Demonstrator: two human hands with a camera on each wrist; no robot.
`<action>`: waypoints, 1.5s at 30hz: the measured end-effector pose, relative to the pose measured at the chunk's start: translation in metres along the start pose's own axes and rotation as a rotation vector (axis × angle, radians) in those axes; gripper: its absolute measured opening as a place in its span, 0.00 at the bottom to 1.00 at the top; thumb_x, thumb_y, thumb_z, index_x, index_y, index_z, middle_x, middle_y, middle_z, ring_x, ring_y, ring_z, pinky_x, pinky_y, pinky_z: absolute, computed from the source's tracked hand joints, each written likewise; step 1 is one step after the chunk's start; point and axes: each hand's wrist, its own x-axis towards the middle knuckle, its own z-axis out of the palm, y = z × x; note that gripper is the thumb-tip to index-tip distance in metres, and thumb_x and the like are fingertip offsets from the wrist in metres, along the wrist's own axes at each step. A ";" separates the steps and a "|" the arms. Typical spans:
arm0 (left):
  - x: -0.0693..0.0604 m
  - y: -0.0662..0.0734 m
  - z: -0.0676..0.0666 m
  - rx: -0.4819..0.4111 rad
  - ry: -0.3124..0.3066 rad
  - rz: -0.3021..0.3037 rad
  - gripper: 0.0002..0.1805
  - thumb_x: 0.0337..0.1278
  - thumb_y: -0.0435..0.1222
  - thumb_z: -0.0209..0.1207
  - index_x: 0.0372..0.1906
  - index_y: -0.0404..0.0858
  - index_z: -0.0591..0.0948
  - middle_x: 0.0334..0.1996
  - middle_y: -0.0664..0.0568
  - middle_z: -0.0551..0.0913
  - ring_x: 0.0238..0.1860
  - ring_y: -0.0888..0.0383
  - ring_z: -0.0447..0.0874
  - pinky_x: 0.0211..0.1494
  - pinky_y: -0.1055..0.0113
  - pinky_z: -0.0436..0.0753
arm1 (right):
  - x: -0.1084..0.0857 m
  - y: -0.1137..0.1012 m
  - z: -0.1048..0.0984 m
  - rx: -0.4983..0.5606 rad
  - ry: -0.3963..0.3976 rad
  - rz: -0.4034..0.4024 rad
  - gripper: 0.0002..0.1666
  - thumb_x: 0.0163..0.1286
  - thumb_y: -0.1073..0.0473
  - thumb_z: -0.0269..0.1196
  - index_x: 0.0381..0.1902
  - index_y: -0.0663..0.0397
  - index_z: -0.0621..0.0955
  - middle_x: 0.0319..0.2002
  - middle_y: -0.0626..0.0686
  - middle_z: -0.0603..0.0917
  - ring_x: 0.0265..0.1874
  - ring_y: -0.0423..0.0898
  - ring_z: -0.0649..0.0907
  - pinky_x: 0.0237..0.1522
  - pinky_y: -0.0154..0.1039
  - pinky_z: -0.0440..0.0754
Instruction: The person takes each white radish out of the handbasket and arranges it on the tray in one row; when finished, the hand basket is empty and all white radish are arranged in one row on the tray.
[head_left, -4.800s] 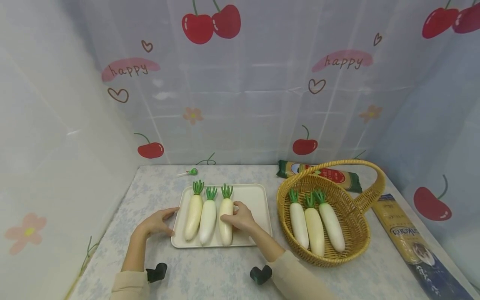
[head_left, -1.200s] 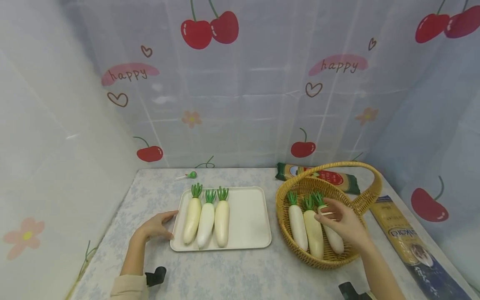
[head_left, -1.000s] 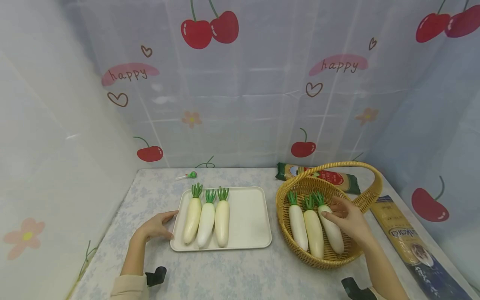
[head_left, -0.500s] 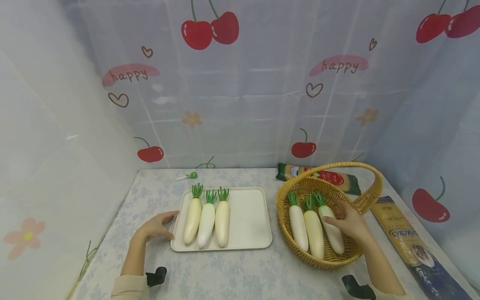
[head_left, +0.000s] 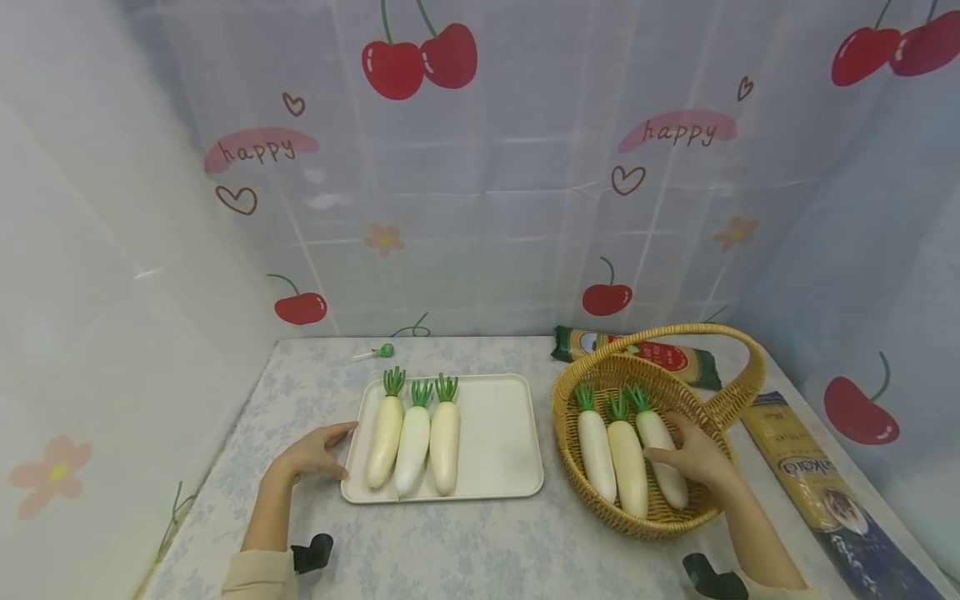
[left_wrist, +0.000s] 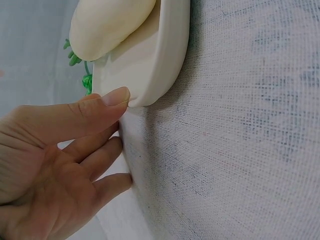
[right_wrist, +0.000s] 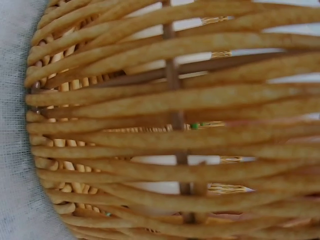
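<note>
My left hand (head_left: 311,450) is at the left edge of a cream tray (head_left: 498,433). In the left wrist view its thumb (left_wrist: 116,96) touches the tray's corner, and the other fingers rest loosely on the cloth beside it. Three white radishes (head_left: 445,450) with green tops lie side by side on the tray. Inside the wicker basket (head_left: 581,475) are three more; my right hand (head_left: 701,458) grips the rightmost radish (head_left: 658,437), thumb across it and fingers down its right side. The basket's weave (right_wrist: 172,100) hides that hand in the right wrist view.
The basket's tall handle (head_left: 750,367) arches over its back right. Behind it lies a green-and-gold packet (head_left: 701,362), and a long gold-and-blue packet (head_left: 817,483) lies along the right. A green lollipop (head_left: 385,350) is behind the tray.
My right hand has left the third radish on the tray and moved right to the basket, where it has lowered onto the rightmost radish. The left hand has stayed at the tray's edge.
</note>
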 end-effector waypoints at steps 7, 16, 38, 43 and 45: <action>0.001 -0.001 0.001 -0.004 0.003 -0.008 0.49 0.31 0.21 0.70 0.68 0.27 0.61 0.68 0.26 0.53 0.69 0.32 0.48 0.67 0.42 0.59 | 0.003 0.003 0.002 -0.053 0.024 -0.015 0.48 0.62 0.55 0.64 0.65 0.82 0.53 0.53 0.82 0.68 0.52 0.74 0.72 0.45 0.59 0.77; 0.001 0.000 0.000 0.004 -0.001 0.006 0.49 0.31 0.21 0.70 0.68 0.26 0.61 0.67 0.25 0.53 0.68 0.31 0.48 0.66 0.41 0.60 | 0.008 0.004 0.004 -0.093 0.035 -0.008 0.49 0.60 0.54 0.65 0.63 0.84 0.55 0.51 0.82 0.71 0.50 0.73 0.75 0.45 0.58 0.78; 0.000 0.000 0.000 0.015 0.002 0.005 0.49 0.31 0.21 0.70 0.68 0.26 0.61 0.67 0.25 0.54 0.68 0.31 0.49 0.66 0.41 0.61 | -0.001 -0.015 -0.015 -0.037 0.069 -0.006 0.48 0.62 0.51 0.63 0.65 0.82 0.56 0.46 0.78 0.75 0.43 0.66 0.80 0.35 0.49 0.82; 0.000 -0.001 0.000 0.009 0.002 0.004 0.49 0.31 0.21 0.70 0.68 0.26 0.61 0.67 0.25 0.53 0.68 0.31 0.49 0.66 0.41 0.61 | -0.008 -0.022 -0.016 0.021 0.055 -0.002 0.49 0.63 0.49 0.63 0.66 0.79 0.56 0.50 0.79 0.73 0.46 0.67 0.78 0.36 0.48 0.82; 0.000 -0.001 0.000 0.004 0.001 0.004 0.49 0.31 0.21 0.70 0.68 0.26 0.61 0.67 0.25 0.53 0.68 0.31 0.49 0.66 0.41 0.60 | -0.012 -0.025 -0.017 0.031 0.055 -0.011 0.49 0.64 0.49 0.63 0.66 0.79 0.56 0.52 0.79 0.72 0.48 0.69 0.77 0.37 0.48 0.82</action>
